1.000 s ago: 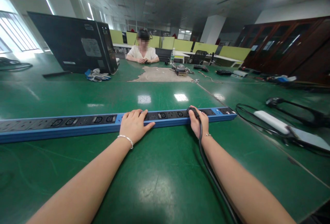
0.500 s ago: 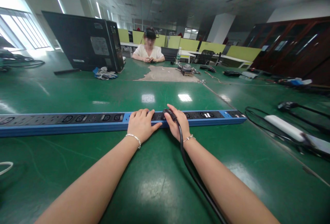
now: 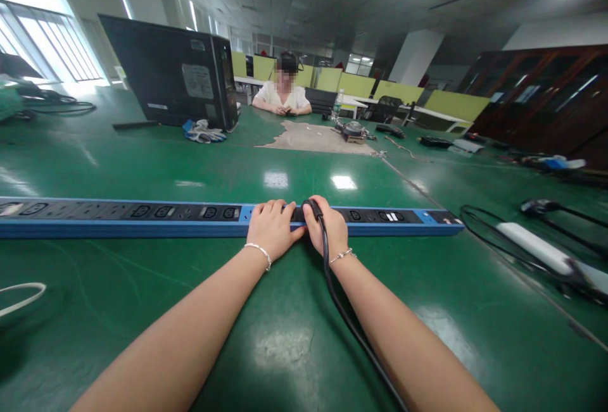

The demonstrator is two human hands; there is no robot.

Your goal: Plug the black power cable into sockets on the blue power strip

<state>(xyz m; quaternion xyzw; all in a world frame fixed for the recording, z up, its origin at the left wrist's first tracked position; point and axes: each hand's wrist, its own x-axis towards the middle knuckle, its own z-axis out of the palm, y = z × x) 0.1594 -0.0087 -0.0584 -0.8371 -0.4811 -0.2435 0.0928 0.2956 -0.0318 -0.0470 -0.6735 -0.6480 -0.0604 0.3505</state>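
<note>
the black plug is gripped in the curled right hand, at 2 o'clock from the left hand, laid loosely spread across the power strip, aligned 9-to-3 o'clock.

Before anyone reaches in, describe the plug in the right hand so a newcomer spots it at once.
Find the long blue power strip lying across the green table. At the strip, the right hand grips a black plug. Unlike the strip's flat sockets, it stands proud and trails a black cable.
</note>
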